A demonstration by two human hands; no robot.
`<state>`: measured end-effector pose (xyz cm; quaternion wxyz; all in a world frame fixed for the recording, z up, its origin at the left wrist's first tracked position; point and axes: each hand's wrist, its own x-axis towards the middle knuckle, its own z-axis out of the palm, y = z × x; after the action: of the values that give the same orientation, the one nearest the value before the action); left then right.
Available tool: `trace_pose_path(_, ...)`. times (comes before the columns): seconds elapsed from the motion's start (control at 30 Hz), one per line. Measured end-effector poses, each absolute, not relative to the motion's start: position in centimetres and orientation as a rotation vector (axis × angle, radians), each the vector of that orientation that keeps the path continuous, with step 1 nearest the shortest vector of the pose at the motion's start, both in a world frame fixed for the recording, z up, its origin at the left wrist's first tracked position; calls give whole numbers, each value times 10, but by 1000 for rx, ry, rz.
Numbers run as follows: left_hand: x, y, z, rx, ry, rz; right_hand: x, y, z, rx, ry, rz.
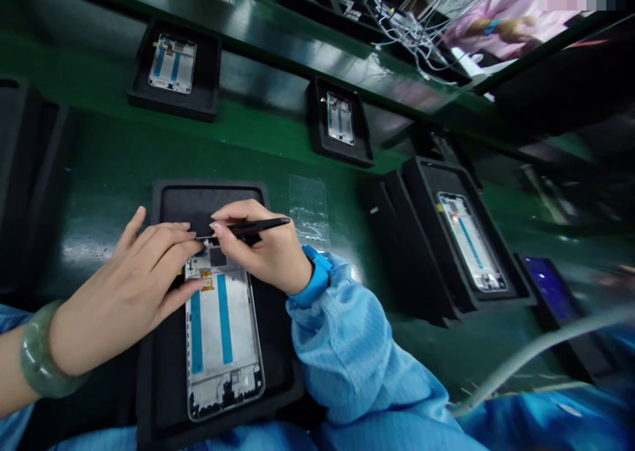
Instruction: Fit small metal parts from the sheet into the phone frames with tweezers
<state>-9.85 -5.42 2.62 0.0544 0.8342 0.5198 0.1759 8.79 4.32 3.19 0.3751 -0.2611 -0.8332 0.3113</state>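
Below everything lies a green table (109,166), and at right on it stands a stack of trays (417,252). Nearest to the person is another black tray (208,203); two more trays, each with a phone frame inside, lie farther back. The person's blue sleeve (357,345) reaches beside this near tray. In the near tray rests the frame (211,332), its inner side facing up and its upper end under both hands. The left hand (119,292) is laid over its upper left edge, with fingers loosely stretched and the thumb well parted from them, so it does not close around anything. The right hand (262,249) is above the upper right part, thumb and fingers pinched closely on a slim black tool (258,227), whose tip I cannot see clearly. Along the frame run two blue strips (225,319). Smallest is the orange flex (207,281), just beside the left thumb.
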Motion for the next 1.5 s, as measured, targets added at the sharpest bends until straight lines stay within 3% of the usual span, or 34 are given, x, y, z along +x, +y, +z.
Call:
trace_pose_path(0.2, -98, -52, 27, 2598, 1579, 438, 84, 36, 39, -720, -2301, 616)
trace_pose_path(0.5, -99, -53, 27, 2602, 1569, 455, 91, 45, 30, -738, -1979, 929)
trace_pose_path(1.5, -97, -52, 26, 2598, 1565, 501, 87, 40, 33, -482, -2173, 760)
